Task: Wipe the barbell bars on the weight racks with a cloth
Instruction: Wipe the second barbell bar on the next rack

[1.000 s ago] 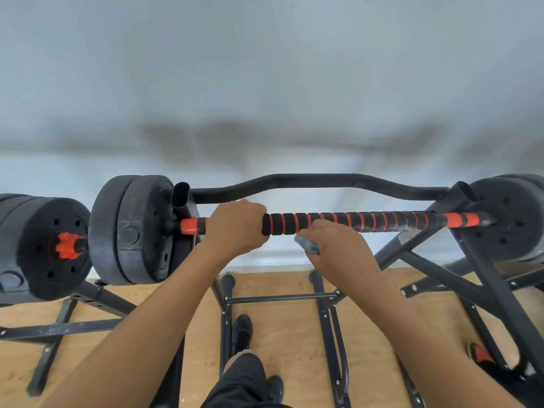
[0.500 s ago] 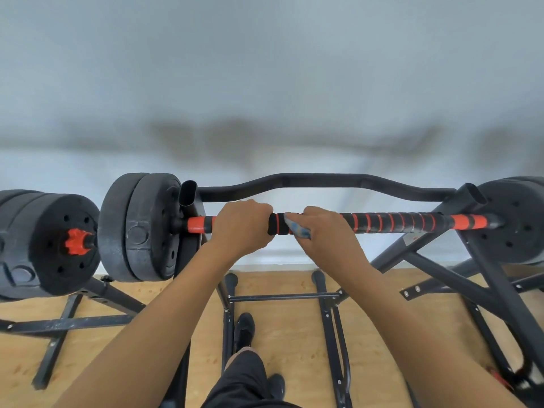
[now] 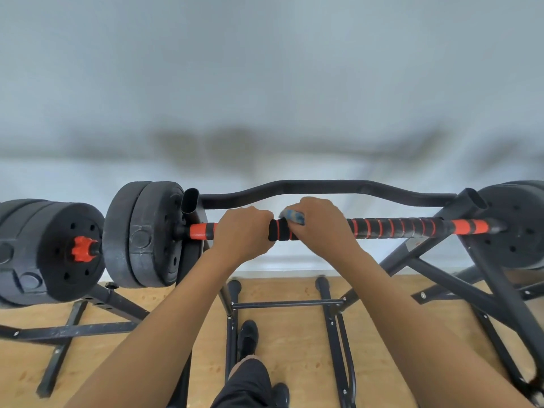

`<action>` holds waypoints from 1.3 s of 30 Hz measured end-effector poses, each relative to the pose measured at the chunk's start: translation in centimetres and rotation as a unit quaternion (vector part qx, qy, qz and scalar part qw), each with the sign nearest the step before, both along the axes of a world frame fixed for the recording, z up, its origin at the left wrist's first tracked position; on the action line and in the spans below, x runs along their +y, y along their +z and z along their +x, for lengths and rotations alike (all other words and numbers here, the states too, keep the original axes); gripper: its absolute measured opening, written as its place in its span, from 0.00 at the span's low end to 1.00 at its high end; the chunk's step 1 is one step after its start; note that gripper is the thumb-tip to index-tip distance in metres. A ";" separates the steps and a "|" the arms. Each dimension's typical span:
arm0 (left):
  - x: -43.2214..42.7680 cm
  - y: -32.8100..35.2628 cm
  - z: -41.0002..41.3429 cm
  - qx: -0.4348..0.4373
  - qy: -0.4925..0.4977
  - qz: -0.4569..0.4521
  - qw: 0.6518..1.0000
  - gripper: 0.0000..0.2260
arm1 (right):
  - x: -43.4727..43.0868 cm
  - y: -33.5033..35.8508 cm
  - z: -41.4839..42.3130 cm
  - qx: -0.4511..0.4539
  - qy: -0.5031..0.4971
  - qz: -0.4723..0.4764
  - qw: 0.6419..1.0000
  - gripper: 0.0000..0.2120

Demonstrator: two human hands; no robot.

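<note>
Mid-wipe, the left hand (image 3: pixel 242 231) grips the barbell bar (image 3: pixel 391 228) resting across the rack (image 3: pixel 435 254), while the right hand (image 3: pixel 321 228) clutches the cloth (image 3: pixel 292 216) around it, probably sliding right next.

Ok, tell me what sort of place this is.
Probably a home or small gym: a barbell with black weight plates rests on a black steel rack, over a wooden floor.

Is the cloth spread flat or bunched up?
Bunched up: the cloth shows only as a small blue wad gripped by the right hand on the bar.
</note>
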State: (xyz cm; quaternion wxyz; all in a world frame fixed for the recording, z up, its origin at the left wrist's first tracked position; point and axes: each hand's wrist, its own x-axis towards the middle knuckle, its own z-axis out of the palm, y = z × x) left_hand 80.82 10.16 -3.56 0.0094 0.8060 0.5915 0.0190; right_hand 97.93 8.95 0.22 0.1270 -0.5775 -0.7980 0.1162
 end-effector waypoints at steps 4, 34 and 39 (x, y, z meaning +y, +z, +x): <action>0.2 -0.1 0.0 0.003 0.002 -0.009 1.000 0.10 | -1.5 0.1 0.5 -0.019 0.047 -0.026 0.998 0.07; 0.4 -0.9 -0.4 -0.027 -0.019 0.002 0.999 0.09 | 1.4 1.7 3.7 0.071 -0.036 -0.038 0.996 0.12; 1.7 -0.2 -0.2 -0.028 0.000 -0.095 0.995 0.09 | 1.2 0.7 2.5 -0.026 -0.014 -0.065 0.997 0.10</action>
